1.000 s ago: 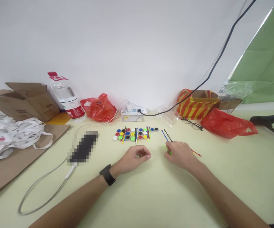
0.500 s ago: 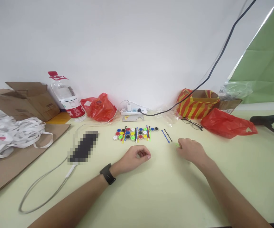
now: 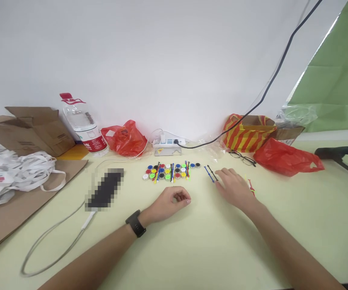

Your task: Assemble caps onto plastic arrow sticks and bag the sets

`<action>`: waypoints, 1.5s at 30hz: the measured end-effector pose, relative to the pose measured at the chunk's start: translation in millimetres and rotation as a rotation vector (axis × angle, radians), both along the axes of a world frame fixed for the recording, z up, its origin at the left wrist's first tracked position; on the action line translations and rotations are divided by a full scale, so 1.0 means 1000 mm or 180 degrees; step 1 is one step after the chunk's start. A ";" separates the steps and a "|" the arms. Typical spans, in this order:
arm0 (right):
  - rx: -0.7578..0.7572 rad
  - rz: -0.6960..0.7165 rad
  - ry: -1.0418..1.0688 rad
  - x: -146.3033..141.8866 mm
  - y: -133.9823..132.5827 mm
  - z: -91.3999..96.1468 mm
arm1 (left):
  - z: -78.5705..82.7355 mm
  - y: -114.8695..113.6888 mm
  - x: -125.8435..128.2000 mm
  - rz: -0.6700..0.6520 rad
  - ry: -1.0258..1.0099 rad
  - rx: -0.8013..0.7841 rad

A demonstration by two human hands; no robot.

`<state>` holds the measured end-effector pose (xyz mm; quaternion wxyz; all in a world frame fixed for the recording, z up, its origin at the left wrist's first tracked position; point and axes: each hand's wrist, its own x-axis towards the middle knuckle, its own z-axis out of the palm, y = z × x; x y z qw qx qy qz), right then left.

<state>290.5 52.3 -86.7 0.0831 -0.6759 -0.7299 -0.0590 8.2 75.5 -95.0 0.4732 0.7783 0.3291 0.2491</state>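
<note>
My right hand (image 3: 234, 188) lies palm down over the table with its fingers stretched out, the tips close to a thin black plastic stick (image 3: 212, 172) with pointed ends. Left of that stick lies a similar blue one (image 3: 209, 174). Behind my right hand, a red stick (image 3: 251, 185) shows beside bits of yellow and green, partly hidden by the hand. My left hand (image 3: 170, 202) rests on the table with fingers curled in towards the thumb, nothing visible in it. Ahead of it are rows of small coloured round pieces (image 3: 161, 170) with bundles of coloured sticks (image 3: 171, 172) lying across them.
A power strip (image 3: 169, 143) and a red plastic bag (image 3: 124, 139) are by the wall, near a large water bottle (image 3: 93, 139). Eyeglasses (image 3: 246, 159) and another red bag (image 3: 282, 157) lie right. A phone (image 3: 106, 189), blurred out, trails a cable at left.
My right hand has opened from a closed grip near a bit of green and shifted slightly towards the black stick. Red and yellow sticks now show at its right. My left hand stays put.
</note>
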 end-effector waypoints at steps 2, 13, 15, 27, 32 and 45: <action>0.0072 0.0426 0.0089 -0.011 -0.001 -0.009 | 0.000 0.000 0.000 -0.0010 0.0015 0.0007; 0.0118 0.0550 0.0225 -0.020 0.002 -0.019 | -0.002 0.001 0.000 -0.0023 0.0045 0.0048; 0.0114 0.0552 0.0194 -0.021 0.003 -0.020 | -0.002 0.001 0.000 -0.0025 0.0043 0.0064; 0.0406 0.0719 0.0837 -0.027 0.012 -0.031 | 0.001 0.000 0.001 -0.0022 0.0039 0.0059; 0.0787 0.1018 0.1707 -0.021 0.019 -0.037 | 0.001 0.000 0.001 -0.0020 0.0027 0.0039; 0.0701 0.1269 0.1975 -0.024 0.038 -0.053 | 0.001 0.000 0.001 -0.0023 0.0023 0.0072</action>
